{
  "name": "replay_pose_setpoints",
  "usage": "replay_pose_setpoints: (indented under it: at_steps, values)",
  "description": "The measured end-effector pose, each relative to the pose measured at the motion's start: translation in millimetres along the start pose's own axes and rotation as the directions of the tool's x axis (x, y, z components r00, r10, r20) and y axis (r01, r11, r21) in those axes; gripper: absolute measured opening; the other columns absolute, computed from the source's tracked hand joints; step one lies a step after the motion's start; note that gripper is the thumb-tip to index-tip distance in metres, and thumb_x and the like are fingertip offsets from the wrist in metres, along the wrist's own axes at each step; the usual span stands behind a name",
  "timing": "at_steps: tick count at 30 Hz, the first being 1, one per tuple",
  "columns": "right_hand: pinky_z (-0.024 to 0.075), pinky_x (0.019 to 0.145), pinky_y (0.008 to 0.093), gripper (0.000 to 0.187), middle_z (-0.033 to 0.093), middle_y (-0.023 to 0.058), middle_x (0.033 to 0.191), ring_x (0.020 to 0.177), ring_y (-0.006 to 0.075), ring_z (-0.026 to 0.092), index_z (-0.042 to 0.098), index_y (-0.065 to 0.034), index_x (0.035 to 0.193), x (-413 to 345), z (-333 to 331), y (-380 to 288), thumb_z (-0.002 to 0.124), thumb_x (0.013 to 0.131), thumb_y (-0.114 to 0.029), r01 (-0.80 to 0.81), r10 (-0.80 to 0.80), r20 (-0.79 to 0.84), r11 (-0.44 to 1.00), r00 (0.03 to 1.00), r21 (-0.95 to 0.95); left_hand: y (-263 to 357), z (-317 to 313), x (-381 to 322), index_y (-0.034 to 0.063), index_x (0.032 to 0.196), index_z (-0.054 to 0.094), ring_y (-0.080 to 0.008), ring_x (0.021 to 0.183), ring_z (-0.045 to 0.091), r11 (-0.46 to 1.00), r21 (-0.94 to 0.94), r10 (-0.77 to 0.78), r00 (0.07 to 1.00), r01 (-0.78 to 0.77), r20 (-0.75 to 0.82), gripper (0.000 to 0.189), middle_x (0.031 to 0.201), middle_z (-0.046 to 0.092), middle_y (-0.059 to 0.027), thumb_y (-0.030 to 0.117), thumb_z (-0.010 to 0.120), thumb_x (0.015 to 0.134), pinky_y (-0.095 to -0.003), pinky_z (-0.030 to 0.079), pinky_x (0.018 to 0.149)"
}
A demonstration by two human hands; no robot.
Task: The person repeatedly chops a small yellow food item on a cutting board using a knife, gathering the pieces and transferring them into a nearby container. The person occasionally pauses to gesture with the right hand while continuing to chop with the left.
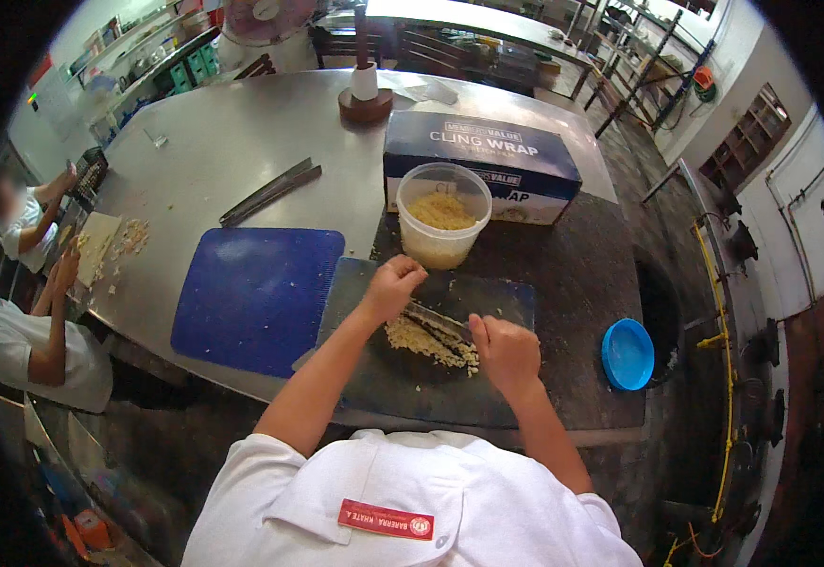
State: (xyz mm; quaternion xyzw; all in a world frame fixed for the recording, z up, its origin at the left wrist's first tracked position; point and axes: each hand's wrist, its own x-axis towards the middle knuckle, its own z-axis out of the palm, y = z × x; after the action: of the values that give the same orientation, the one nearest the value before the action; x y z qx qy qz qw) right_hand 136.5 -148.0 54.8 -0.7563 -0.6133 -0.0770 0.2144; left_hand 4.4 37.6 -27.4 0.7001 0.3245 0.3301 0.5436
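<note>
My right hand [508, 351] grips the handle end of a kitchen knife [440, 320], its blade slanting up and left across the board. Beneath and around the blade lies a pile of finely chopped pale food [422, 344], possibly garlic. My left hand [394, 287] is beside the blade's far end, fingers drawn together. No object shows in them, and whether they touch the blade is unclear. Under the pile is a dark translucent cutting board [398, 393]. Just beyond it stands a clear plastic tub [444, 244] partly filled with yellowish chopped food.
A cling wrap box [483, 152] stands behind the tub. To the left lie a blue cutting board [256, 298] and metal tongs [270, 191]. A blue round lid [627, 354] sits at the right edge. Two people [47, 347] work at the table's left end.
</note>
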Motion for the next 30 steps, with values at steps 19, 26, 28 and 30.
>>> replay_pose_setpoints:
  at_steps: [19,26,28,30]
  values:
    - [0.046,0.051,0.0407,0.04,0.057,0.0119,0.054,0.05,0.0302,0.057,0.058,-0.0087,0.057,29.8,12.3,36.2,0.052,0.09,-0.031,0.151,-0.138,-0.119,0.983,0.983,0.107,36.9,-11.0,-1.1,-0.0053,0.08,0.06,-0.0229,0.077,0.056,0.976,0.065,0.214,0.973,-0.209,-0.089,0.023,0.08,0.056,-0.0135,0.017,0.058,0.083,-0.0326,0.043,0.07]
    - [0.0433,0.054,0.0398,0.038,0.056,0.0117,0.053,0.05,0.031,0.054,0.057,-0.007,0.057,76.1,47.9,45.6,0.052,0.09,-0.025,0.327,-0.294,-0.209,0.934,0.933,0.145,23.1,-27.3,12.2,-0.0037,0.079,0.06,-0.0244,0.075,0.055,0.952,0.207,0.261,0.949,-0.224,-0.176,0.022,0.079,0.056,-0.0132,0.016,0.055,0.084,-0.0332,0.042,0.068]
    - [0.0428,0.054,0.0402,0.037,0.056,0.0121,0.053,0.05,0.0312,0.054,0.056,-0.0071,0.056,82.5,58.5,48.6,0.052,0.089,-0.024,0.339,-0.309,-0.208,0.931,0.928,0.131,15.7,-27.4,12.6,-0.0026,0.08,0.061,-0.0233,0.077,0.055,0.951,0.237,0.239,0.958,-0.197,-0.161,0.023,0.08,0.057,-0.0121,0.018,0.055,0.085,-0.0317,0.043,0.07]
    - [0.0422,0.053,0.0409,0.037,0.057,0.0125,0.053,0.05,0.0313,0.054,0.055,-0.0074,0.055,79.1,64.0,50.5,0.053,0.088,-0.023,0.32,-0.298,-0.178,0.941,0.938,0.114,11.4,-25.6,7.0,-0.0022,0.08,0.061,-0.0229,0.077,0.055,0.944,0.268,0.234,0.962,-0.19,-0.143,0.022,0.079,0.056,-0.0114,0.018,0.055,0.086,-0.0311,0.043,0.07]
